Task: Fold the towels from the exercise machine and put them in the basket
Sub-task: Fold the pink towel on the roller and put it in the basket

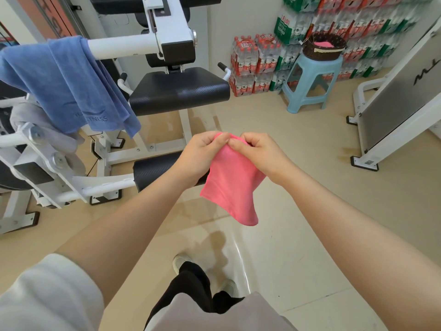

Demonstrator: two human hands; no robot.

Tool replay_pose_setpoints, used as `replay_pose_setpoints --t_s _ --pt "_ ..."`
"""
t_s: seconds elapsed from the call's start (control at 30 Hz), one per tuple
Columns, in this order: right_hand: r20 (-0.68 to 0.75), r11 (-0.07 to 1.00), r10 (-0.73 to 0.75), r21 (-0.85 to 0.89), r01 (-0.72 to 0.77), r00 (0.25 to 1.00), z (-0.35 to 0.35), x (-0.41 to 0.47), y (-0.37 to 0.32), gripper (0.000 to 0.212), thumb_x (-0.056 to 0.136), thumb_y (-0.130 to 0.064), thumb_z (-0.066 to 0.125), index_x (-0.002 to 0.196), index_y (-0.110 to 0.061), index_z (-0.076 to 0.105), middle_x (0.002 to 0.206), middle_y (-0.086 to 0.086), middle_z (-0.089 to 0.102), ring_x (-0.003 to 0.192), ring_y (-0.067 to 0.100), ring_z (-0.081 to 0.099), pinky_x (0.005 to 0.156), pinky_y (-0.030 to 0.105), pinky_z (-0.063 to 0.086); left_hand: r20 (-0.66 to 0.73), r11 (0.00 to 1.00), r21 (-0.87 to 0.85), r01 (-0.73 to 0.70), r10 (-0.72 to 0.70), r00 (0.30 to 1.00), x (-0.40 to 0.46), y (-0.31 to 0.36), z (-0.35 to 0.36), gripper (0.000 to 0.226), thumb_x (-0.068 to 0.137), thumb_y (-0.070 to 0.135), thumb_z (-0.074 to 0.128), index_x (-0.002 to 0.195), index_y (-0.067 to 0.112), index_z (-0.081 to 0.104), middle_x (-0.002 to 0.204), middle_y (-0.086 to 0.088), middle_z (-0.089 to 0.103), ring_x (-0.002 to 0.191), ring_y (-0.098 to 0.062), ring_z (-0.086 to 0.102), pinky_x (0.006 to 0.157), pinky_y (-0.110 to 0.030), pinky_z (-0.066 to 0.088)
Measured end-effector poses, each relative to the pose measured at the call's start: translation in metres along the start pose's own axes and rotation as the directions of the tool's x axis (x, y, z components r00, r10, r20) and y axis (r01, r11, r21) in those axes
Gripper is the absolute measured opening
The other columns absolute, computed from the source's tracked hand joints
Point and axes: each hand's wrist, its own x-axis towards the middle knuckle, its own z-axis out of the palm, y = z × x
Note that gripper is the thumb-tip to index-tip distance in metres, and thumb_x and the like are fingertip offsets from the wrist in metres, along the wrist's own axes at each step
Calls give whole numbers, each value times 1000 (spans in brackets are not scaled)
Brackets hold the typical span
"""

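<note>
Grey sleeve (47,295) lower left of frame, bare forearms reaching to centre. Left hand (200,154) and right hand (260,152) pinch the top edge of the pink towel (232,185), fingertips nearly touching; cloth hangs below the grip, long axis vertical, clear of the tile floor (310,235). Basket (325,47) on the blue stool (312,77), upper right, nearer the right hand, pink cloth already inside. Blue towel (69,84) plus 1 grey towel (33,118) on the exercise machine (167,32), upper left. Water bottle packs (253,60) stacked along the wall.
</note>
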Motion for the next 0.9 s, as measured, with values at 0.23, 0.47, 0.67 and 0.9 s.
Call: replay_pose_setpoints --t_s 0.23,0.47,0.67,0.9 --pt "444 992 127 -75 -105 887 -29 -4 9 12 83 -10 67 71 -10 65 66 -10 61 62 3 55 62 18 44 -345 996 -76 47 -71 936 11 -4 -24 19 95 21 51 83 23 65 86 4 61 85 -10 54 86 -32 45" --pt "442 338 407 -886 318 799 -27 -5 18 19 81 -17 48 64 -17 40 66 0 42 75 21 44 69 26 27 -490 996 52 69 -35 871 18 -7 -49 16 91 31 57 79 22 62 79 5 53 81 -12 48 78 -32 42" --pt "267 165 258 -959 230 929 -27 11 49 27 85 -8 42 103 -18 60 96 4 56 98 29 57 78 32 40 -542 977 157 141 -34 840 19 -22 -70 14 90 39 55 86 27 62 86 9 58 93 -15 53 91 -41 45" --pt "270 618 189 -780 99 944 -33 18 56 19 83 -18 48 66 -15 55 85 8 48 86 26 49 75 32 40 -589 978 118 174 -72 805 14 -29 -78 19 94 37 49 93 21 59 81 9 52 81 -9 48 77 -30 41"
